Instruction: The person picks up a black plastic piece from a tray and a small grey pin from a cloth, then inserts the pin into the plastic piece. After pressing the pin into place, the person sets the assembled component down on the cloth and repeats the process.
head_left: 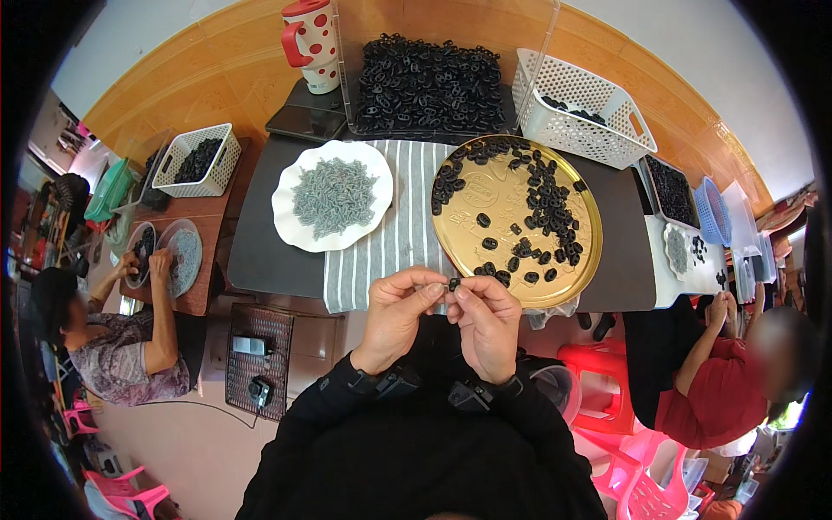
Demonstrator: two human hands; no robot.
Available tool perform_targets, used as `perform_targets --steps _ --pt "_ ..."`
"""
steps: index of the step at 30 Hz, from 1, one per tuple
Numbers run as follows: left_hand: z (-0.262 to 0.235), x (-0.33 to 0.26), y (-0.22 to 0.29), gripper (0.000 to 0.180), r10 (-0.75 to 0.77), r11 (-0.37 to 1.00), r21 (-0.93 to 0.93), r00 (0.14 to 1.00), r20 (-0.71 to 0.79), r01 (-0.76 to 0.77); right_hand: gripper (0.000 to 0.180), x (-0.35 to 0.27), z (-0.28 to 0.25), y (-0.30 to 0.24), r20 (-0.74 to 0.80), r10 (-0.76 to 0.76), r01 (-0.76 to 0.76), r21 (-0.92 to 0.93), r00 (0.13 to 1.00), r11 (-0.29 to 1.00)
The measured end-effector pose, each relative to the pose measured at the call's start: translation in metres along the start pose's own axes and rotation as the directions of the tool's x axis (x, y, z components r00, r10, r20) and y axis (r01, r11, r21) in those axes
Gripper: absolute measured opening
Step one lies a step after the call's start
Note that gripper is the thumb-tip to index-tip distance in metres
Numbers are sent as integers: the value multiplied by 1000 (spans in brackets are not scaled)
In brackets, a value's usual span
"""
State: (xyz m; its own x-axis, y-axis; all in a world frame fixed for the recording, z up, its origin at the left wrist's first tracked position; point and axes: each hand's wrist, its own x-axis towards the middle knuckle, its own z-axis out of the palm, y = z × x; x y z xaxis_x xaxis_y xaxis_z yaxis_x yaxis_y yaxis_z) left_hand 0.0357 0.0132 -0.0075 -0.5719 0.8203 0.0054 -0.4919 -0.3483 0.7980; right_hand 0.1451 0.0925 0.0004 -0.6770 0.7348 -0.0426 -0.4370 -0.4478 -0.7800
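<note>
In front of my chest both hands meet, fingertips close together, at a small black plastic piece (pixel 453 283). My left hand (pixel 399 319) pinches it from one side, thumb against forefinger. From the other side my right hand (pixel 488 329) grips it between thumb and fingers. Just beyond my right hand lies a round gold tray (pixel 485 186) with many black oval plastic pieces (pixel 555 208) scattered over it. A white scalloped plate (pixel 286 208) at the left bears a heap of small grey coiled pieces, like springs (pixel 334 198). My fingertips partly cover the held piece.
A clear bin of black parts (pixel 433 87) stands at the back, beside a white perforated basket (pixel 589 130). A spotted tumbler (pixel 321 52) and a dark phone (pixel 305 122) are at back left. Striped cloth (pixel 355 282) lies underneath. Co-workers (pixel 130 347) sit on both sides.
</note>
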Motion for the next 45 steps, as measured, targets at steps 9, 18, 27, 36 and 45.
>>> perform_targets --steps 9,18,27,36,45 --pt "2 -2 1 11 -4 1000 3 1000 -24 5 10 -4 4 4 -12 -128 124 -165 992 979" --pt "2 -4 -1 9 90 991 97 996 -9 -89 6 -5 9 4 11 -291 264 -452 957 852" --pt "0 -4 -3 8 73 991 113 997 -16 -71 1 -3 5 1 -49 -123 101 -315 991 944" --pt "-1 -5 -3 7 99 973 209 995 5 -97 3 -4 5 0 -41 -155 127 -392 987 911" --pt "-1 -3 6 7 141 929 330 984 109 -169 3 -7 1 -3 181 -260 312 -671 948 672"
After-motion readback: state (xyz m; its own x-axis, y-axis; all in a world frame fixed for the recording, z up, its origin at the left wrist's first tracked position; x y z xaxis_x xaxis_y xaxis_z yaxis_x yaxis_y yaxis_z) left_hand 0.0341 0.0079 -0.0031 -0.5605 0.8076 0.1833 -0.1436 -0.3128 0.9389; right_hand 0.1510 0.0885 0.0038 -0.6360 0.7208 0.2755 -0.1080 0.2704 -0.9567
